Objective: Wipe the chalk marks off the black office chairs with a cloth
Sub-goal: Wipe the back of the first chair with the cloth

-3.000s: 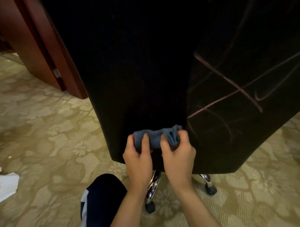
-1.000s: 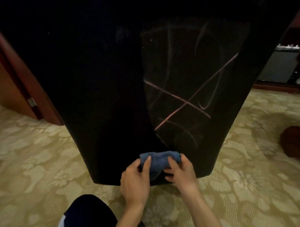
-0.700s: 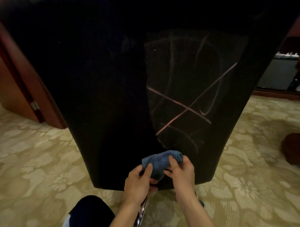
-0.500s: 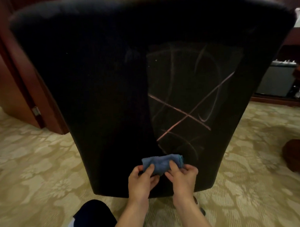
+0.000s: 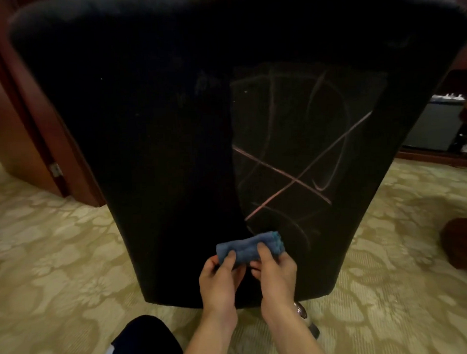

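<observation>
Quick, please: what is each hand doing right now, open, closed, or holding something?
Left hand: closed, pinching the folded blue cloth at its left part.
Right hand: closed, pinching the same cloth at its right part.

I see a pale gold carpet with a floral pattern filling the lower frame on both sides. At the upper left a reddish-brown wooden door stands with a small metal hinge on its edge. At the right edge sits a dark grey cabinet on a wooden base, and lower right a round dark-brown object lies on the carpet. The lighting is dim and warm.
</observation>
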`<action>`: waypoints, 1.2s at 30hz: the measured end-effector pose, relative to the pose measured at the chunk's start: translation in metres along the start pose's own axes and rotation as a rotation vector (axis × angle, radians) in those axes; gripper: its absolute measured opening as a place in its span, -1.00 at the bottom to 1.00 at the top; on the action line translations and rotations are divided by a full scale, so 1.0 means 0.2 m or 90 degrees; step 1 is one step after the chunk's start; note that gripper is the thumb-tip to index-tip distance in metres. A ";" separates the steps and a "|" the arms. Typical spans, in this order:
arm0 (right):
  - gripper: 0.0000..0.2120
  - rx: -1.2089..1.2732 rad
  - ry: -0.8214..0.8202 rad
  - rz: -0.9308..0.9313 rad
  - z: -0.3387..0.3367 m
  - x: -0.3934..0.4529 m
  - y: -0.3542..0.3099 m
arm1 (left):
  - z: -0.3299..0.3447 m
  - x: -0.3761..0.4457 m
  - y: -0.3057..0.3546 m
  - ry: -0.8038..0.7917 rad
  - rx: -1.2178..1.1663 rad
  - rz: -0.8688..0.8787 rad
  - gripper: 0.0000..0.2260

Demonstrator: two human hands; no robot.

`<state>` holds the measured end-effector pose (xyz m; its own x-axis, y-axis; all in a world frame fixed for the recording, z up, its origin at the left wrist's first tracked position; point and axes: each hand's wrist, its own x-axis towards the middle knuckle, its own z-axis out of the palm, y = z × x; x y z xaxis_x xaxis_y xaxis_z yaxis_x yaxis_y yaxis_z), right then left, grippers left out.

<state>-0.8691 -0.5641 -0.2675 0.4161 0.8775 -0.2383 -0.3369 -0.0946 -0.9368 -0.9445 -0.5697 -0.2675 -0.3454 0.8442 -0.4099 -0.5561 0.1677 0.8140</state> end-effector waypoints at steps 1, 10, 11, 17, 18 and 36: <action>-0.83 -0.016 -0.005 -0.012 0.00 0.00 0.00 | 0.00 0.00 0.00 -0.006 0.001 0.011 -0.87; -0.94 -0.189 0.027 -0.106 0.03 0.01 -0.04 | 0.07 -0.01 0.02 0.045 -0.006 0.074 -0.90; -0.95 -0.226 0.040 -0.143 0.04 0.01 -0.09 | 0.09 -0.02 0.04 0.042 -0.009 0.096 -0.90; -0.89 -0.276 0.029 -0.294 0.14 -0.06 -0.34 | 0.14 -0.07 0.26 -0.027 0.028 0.273 -0.88; -0.91 -0.265 0.027 -0.300 0.14 -0.07 -0.34 | 0.14 -0.07 0.26 -0.027 0.054 0.297 -0.87; -0.79 -0.444 0.094 -0.541 0.25 -0.20 -0.67 | 0.21 -0.21 0.54 -0.059 0.145 0.496 -0.87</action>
<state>-0.8830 -0.5638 -0.1188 0.3983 0.7218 0.5660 0.6364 0.2269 -0.7373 -0.9585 -0.5657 -0.1449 -0.5001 0.7981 0.3360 -0.0106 -0.3936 0.9192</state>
